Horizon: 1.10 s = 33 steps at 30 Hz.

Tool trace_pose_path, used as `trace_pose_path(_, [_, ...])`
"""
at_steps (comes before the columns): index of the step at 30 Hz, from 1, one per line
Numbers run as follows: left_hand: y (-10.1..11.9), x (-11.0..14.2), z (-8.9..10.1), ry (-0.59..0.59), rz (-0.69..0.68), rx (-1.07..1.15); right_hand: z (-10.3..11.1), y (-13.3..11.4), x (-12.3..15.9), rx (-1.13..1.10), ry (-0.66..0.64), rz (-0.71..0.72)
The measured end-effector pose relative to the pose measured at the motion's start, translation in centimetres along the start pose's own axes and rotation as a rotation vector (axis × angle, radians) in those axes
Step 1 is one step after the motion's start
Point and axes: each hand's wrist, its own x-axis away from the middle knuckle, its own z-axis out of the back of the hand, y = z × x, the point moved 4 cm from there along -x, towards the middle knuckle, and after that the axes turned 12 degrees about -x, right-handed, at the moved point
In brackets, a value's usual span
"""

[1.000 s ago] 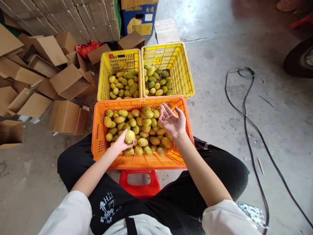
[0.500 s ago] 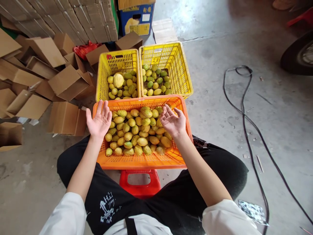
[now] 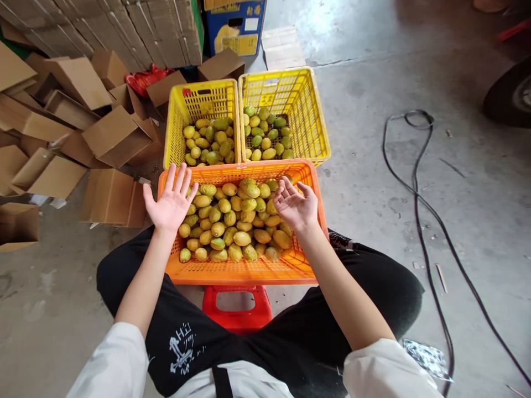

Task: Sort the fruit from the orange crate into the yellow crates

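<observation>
Crowding orange crate (image 3: 243, 278), two yellow crates (image 3: 318, 119), cardboard boxes (image 3: 105, 196) nearby

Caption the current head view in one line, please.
Two open, empty hands, left and right, palms up over an orange crate of yellow-green fruit, two yellow crates behind.

Right of the blue printed box (image 3: 235, 27), we see pale light glaring off the grey concrete floor (image 3: 373, 166); left of it, a cardboard stack (image 3: 161, 33); below that stack, loose open cartons (image 3: 114, 135).
</observation>
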Motion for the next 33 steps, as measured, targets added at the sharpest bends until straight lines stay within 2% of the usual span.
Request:
trace_pose_path(4, [-1.0,-0.6,1.3,0.058,-0.02,0.034,0.1,-0.1,0.1,-0.053,0.051,-0.011])
trace_pose_path(10, [-0.3,-1.3,3.7,0.191,-0.133,-0.046,0.4,-1.1,0.0,-0.104,0.07,0.025])
trace_pose_path(13, [-0.5,-1.7,4.5,0.229,-0.118,-0.072,0.6,-1.0,0.2,-0.129,0.126,0.005])
trace_pose_path(16, [-2.1,-2.4,6.0,0.281,-0.052,-0.148,0.8,-0.2,0.4,-0.132,0.189,-0.053])
trace_pose_path(18, [-3.6,-2.8,7.6,0.315,0.025,-0.325,0.8,0.4,0.6,-0.126,0.204,-0.094])
trace_pose_path(19, [-4.4,-3.0,8.5,0.335,0.065,-0.487,0.8,0.6,0.6,-0.124,0.202,-0.112])
trace_pose_path(22, [-6.4,-3.5,11.4,0.379,0.177,-1.172,0.7,1.0,0.6,-0.115,0.198,-0.147])
trace_pose_path(24, [-7.4,-4.2,12.5,0.332,0.207,-1.575,0.7,1.0,0.6,-0.115,0.212,-0.151])
trace_pose_path(26, [-8.5,-5.4,12.8,0.219,0.188,-1.847,0.5,1.0,0.7,-0.112,0.235,-0.161])
trace_pose_path(29, [-10.0,-7.3,12.8,0.122,0.225,-2.073,0.4,0.8,1.0,-0.11,0.295,-0.188])
trace_pose_path(31, [-10.8,-8.4,12.8,0.152,0.278,-2.15,0.5,0.3,1.1,-0.12,0.341,-0.164])
trace_pose_path(33, [-11.7,-9.1,12.7,0.188,0.274,-2.213,0.7,-0.4,1.2,-0.133,0.366,-0.12])
